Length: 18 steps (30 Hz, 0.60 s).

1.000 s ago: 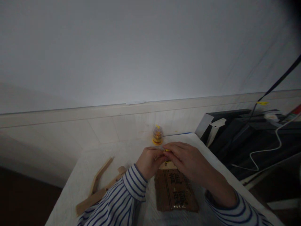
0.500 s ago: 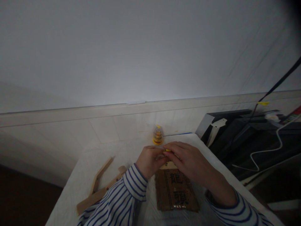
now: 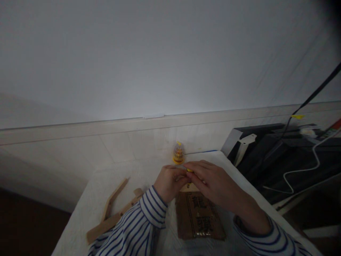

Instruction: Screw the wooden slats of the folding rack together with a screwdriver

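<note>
My left hand (image 3: 168,181) and my right hand (image 3: 209,179) meet over the far end of a brown wooden plaque (image 3: 198,217) with carved characters, lying on the white table (image 3: 93,199). Both hands are closed, fingertips pinched together on a small yellow piece (image 3: 189,170) between them. A light wooden part (image 3: 189,187) shows just under the hands at the plaque's far end. Both forearms wear blue and white striped sleeves.
A small clear dome with yellow and red contents (image 3: 178,155) stands at the table's far edge by the wall. Light wooden strips (image 3: 112,213) lie at the left. To the right, beyond the table edge, sit black equipment (image 3: 277,153) and a white cable (image 3: 306,170).
The right hand has shifted slightly nearer and lower over the plaque; the pinch on the yellow piece is kept. Otherwise nothing has moved.
</note>
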Each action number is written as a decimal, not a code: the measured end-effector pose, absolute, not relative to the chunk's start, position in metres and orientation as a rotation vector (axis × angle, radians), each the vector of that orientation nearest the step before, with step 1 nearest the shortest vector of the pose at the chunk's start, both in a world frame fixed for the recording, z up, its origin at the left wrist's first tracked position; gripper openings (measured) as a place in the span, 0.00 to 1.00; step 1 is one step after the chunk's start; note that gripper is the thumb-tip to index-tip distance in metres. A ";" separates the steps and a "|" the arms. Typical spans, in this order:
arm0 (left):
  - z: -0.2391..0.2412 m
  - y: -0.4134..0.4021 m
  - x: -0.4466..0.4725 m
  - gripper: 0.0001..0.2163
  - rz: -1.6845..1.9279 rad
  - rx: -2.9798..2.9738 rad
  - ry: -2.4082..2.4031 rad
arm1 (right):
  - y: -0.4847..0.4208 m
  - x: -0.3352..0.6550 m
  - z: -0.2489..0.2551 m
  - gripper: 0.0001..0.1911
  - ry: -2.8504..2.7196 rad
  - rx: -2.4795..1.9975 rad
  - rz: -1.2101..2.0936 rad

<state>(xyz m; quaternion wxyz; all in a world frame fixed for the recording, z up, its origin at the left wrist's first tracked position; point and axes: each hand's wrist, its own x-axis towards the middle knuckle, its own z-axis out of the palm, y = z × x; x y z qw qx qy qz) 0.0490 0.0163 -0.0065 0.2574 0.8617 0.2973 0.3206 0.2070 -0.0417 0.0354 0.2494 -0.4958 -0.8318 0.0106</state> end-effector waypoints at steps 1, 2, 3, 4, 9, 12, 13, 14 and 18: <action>-0.007 0.016 0.049 0.04 0.869 2.335 0.805 | -0.042 0.207 0.035 0.15 -2.274 -1.352 0.027; -0.007 0.016 0.049 0.03 0.867 2.332 0.803 | -0.042 0.206 0.036 0.15 -2.281 -1.354 0.025; -0.007 0.016 0.049 0.04 0.863 2.329 0.800 | -0.042 0.206 0.035 0.14 -2.285 -1.356 0.024; -0.007 0.016 0.049 0.04 0.861 2.326 0.799 | -0.042 0.206 0.035 0.14 -2.283 -1.357 0.023; -0.006 0.016 0.050 0.05 0.870 2.315 0.782 | -0.040 0.207 0.034 0.13 -2.265 -1.361 0.024; -0.007 0.016 0.050 0.06 0.875 2.322 0.757 | -0.040 0.207 0.034 0.12 -2.266 -1.367 0.029; -0.007 0.017 0.050 0.06 0.875 2.326 0.756 | -0.040 0.207 0.034 0.12 -2.266 -1.372 0.031; -0.008 0.017 0.050 0.06 0.875 2.328 0.756 | -0.040 0.207 0.034 0.12 -2.264 -1.379 0.034; -0.010 0.018 0.050 0.06 0.868 2.325 0.728 | -0.040 0.206 0.033 0.11 -2.265 -1.401 0.045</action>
